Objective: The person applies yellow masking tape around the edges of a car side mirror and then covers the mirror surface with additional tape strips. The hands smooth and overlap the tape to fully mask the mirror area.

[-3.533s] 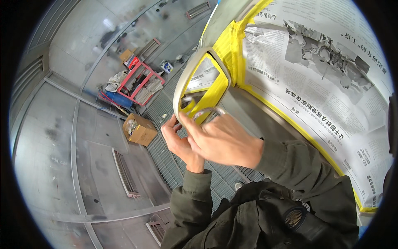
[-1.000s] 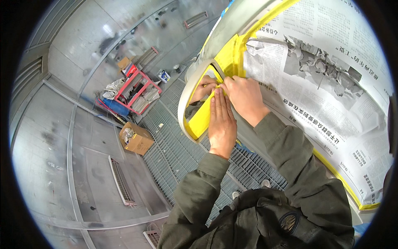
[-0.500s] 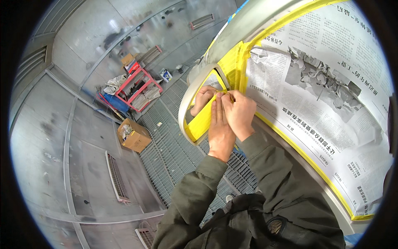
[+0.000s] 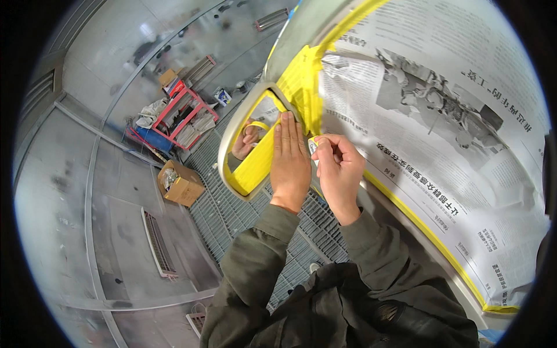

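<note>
A car's side mirror (image 4: 222,156) with a pale grey housing has yellow masking tape (image 4: 253,165) across the lower part of its glass and along its edges. My left hand (image 4: 291,168) lies on the taped glass near its inner side, fingers stretched out and pressed flat. Just right of it, my right hand (image 4: 341,174) is closed on a roll of masking tape (image 4: 314,146), only a small part of which shows. In the glass, the reflection shows fingers and a yellow ring of tape.
Newspaper (image 4: 418,156) edged with yellow tape covers the car's window to the right. Metal grating (image 4: 217,232) forms the floor. By the far wall stand a red rack (image 4: 184,119) with papers and a cardboard box (image 4: 184,184).
My right hand has drawn away from my left fingertips, toward the right, and the tape roll now shows. My left hand has flattened on the glass. The whole view has shifted somewhat.
</note>
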`<action>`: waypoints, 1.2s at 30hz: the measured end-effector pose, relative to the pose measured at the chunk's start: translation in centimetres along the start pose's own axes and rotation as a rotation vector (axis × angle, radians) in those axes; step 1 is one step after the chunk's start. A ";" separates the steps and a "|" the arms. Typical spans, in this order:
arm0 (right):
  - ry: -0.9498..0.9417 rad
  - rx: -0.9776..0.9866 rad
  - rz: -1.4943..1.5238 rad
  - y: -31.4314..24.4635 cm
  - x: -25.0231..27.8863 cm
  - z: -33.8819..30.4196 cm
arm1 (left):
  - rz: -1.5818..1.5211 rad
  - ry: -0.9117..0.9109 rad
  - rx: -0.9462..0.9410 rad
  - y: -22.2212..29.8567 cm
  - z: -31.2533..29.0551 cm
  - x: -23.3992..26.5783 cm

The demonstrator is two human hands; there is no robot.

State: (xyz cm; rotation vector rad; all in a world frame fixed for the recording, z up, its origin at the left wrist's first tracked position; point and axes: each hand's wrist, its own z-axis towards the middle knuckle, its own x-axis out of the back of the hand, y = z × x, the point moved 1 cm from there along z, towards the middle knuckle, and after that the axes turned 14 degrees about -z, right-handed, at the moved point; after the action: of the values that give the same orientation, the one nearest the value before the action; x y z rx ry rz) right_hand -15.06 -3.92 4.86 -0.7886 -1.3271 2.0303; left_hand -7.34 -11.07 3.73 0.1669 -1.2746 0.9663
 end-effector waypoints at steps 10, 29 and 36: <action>-0.360 -0.158 0.120 -0.5 2.5 -2.0 | -0.197 0.060 0.031 -1.8 -3.7 2.0; -0.807 0.515 -0.406 -1.6 1.0 -3.6 | -1.619 0.441 0.675 -3.8 -13.4 6.7; -0.713 0.571 -0.720 -2.0 -0.7 -3.0 | -1.215 0.512 0.644 -3.4 -13.0 6.6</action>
State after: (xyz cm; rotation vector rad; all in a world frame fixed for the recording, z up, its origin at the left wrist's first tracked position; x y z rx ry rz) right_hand -12.01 -2.01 5.85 0.6462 -1.0283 1.9377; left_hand 4.22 -2.01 6.31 0.9941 -0.1956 0.2558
